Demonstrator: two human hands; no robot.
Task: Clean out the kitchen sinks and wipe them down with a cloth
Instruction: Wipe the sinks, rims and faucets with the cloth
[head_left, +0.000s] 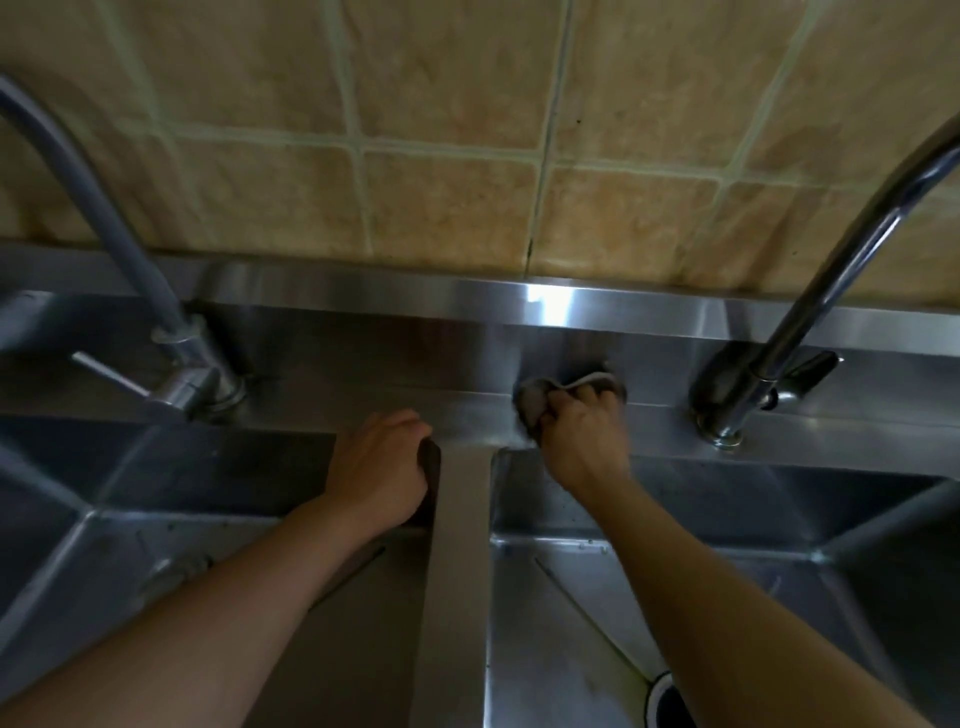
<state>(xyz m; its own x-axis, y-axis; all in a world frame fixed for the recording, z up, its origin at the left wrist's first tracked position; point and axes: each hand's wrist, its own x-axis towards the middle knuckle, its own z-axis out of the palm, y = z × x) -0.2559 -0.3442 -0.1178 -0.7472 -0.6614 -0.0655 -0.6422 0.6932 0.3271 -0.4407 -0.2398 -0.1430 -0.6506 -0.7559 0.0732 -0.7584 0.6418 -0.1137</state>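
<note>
1. A tan tiled wall (452, 130) with pale grout fills the upper half of the head view, from 9 o'clock round to 3 o'clock, above a stainless steel bench (395, 358) that runs the full width of the frame.
2. Two steel basins are sunk into the bench: the left sink (171, 483) at 8 o'clock and the right sink (753, 519) at 4 o'clock, parted by a flat steel divider (460, 545) running down to 6 o'clock.
3. A left faucet (171, 332) with a grey hose-like spout stands at 9 o'clock; a chrome right faucet (769, 374) arcs out of frame at 3 o'clock.
4. The right hand (576, 436) reaches to the back ledge just right of centre, its grip curled tight round a crumpled grey cloth (550, 395), which bulges out beyond the knuckles at the hand's 12 o'clock and lies against the steel between the two faucets.
5. The left hand (382, 467) grips the far corner of the left sink beside the divider, fingers curled over the rim.
6. A drain (670, 701) shows at 5 o'clock, partly hidden by the right forearm and cut off by the frame edge; the cloth is motion-blurred, its weave hard to make out.
</note>
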